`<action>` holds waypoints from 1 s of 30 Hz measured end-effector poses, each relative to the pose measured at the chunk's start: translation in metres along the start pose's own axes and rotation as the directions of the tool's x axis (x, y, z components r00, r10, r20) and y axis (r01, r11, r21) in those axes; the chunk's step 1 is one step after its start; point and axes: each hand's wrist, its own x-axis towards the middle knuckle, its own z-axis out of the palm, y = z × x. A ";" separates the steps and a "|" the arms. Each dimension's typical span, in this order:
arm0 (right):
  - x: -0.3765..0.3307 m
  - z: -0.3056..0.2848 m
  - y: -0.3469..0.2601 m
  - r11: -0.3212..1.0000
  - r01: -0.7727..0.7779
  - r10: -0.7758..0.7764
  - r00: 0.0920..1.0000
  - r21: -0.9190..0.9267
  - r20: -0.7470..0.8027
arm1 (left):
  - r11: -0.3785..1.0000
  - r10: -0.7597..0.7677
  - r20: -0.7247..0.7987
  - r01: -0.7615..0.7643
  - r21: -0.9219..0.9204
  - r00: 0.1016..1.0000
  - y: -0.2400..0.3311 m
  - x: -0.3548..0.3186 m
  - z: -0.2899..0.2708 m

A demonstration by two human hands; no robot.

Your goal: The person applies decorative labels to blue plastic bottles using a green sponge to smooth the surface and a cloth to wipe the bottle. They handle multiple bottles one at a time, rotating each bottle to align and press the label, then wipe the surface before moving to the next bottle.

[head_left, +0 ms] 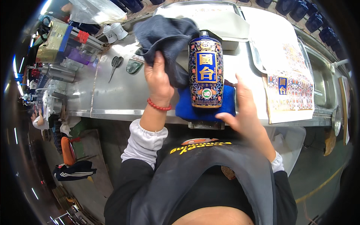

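A dark grey cloth [165, 37] hangs bunched in my left hand [159, 80], its fingers closed on the fabric, and its folds reach to the bottle's left shoulder. The ornate bottle [206, 56], deep blue with a flower pattern and a gold-framed label, lies on a bright blue cloth pad [185, 105] at the counter's front edge. Its neck points away from me. To the right of the bottle is my right hand [245, 105], slightly blurred. Thumb and fingers are spread apart, with nothing held in them.
Patterned decal sheets [290, 93] lie on the right, beside a metal sink [322, 75]. A pale cloth covers a tray [240, 15] behind the bottle. Scissors [116, 63] and a dark green object [134, 65] rest on the left. Several blue bottles [314, 22] stand at the back.
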 end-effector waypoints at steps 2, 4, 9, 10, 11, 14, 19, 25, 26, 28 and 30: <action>0.006 0.011 -0.009 0.997 -0.048 0.053 0.995 -0.057 0.082 | 0.999 0.016 0.015 -0.015 -0.036 1.000 0.003 -0.003 -0.006; 0.013 0.017 -0.017 0.993 -0.062 0.063 0.998 -0.101 0.005 | 1.000 -0.009 -0.022 0.009 0.016 1.000 0.007 -0.009 -0.009; 0.023 0.011 -0.032 0.967 0.132 -0.150 0.986 -0.219 -0.068 | 0.999 -0.020 -0.026 0.021 0.027 0.999 0.012 -0.018 -0.017; 0.023 0.008 -0.034 0.967 0.159 -0.174 0.983 -0.201 -0.059 | 1.000 -0.014 -0.019 0.014 0.024 1.000 0.011 -0.019 -0.018; 0.023 0.007 -0.036 0.969 0.154 -0.178 0.977 -0.192 -0.119 | 0.999 -0.021 -0.009 0.021 0.031 1.000 0.010 -0.020 -0.018; 0.024 0.005 -0.035 0.983 0.095 -0.121 0.979 -0.157 -0.165 | 0.999 -0.029 0.022 0.028 0.046 0.999 0.010 -0.022 -0.015; 0.019 0.012 -0.025 0.994 0.002 -0.013 0.994 -0.106 -0.105 | 0.972 0.108 0.156 -0.137 0.190 0.982 0.025 -0.016 0.005; 0.009 0.017 -0.015 0.992 0.020 -0.035 0.993 -0.126 -0.113 | 0.228 -0.044 0.808 -0.782 0.580 0.587 0.040 -0.009 0.055; 0.007 0.018 -0.014 0.992 0.004 -0.017 0.994 -0.130 -0.107 | 0.101 0.040 0.855 -0.853 0.511 0.517 0.035 -0.009 0.067; 0.003 0.020 -0.011 0.995 -0.078 0.073 0.994 -0.056 -0.085 | 0.114 0.034 0.857 -0.854 0.508 0.514 0.037 -0.007 0.075; -0.003 0.019 -0.007 0.997 -0.075 0.072 0.993 -0.032 -0.089 | 0.084 -0.057 0.838 -0.834 0.546 0.543 0.041 -0.013 0.076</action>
